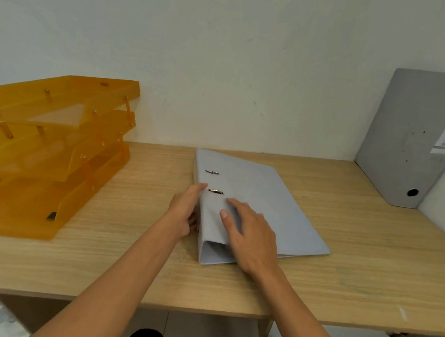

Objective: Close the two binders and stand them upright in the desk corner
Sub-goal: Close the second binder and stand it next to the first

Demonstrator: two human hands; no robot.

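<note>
**Binder one stands in the corner; binder two lies shut, ready to lift**

Binder count is two, with one orange tray stack [53, 152] besides, three tiers high, at about nine o'clock on the bench [142, 265].

Moving right, the left hand [183, 213] curls around the spine edge of the flat binder [261, 204], thumb on the cover and fingers tucked down the side, clasping it. The right hand [251, 235] rests spread and flat on the cover, fingers apart, pressing rather than gripping. This binder lies closed near the bench's centre, spine toward nine o'clock.

At about two o'clock the upright binder [405, 143] already stands in the corner, leaning against the wall.

By my reading, closing is finished and the standing-up of the second binder is the step in hand. The next move calls for a firm grip on the spine, tipping the binder upright, then carrying it toward two o'clock to set it just beside the first.
</note>
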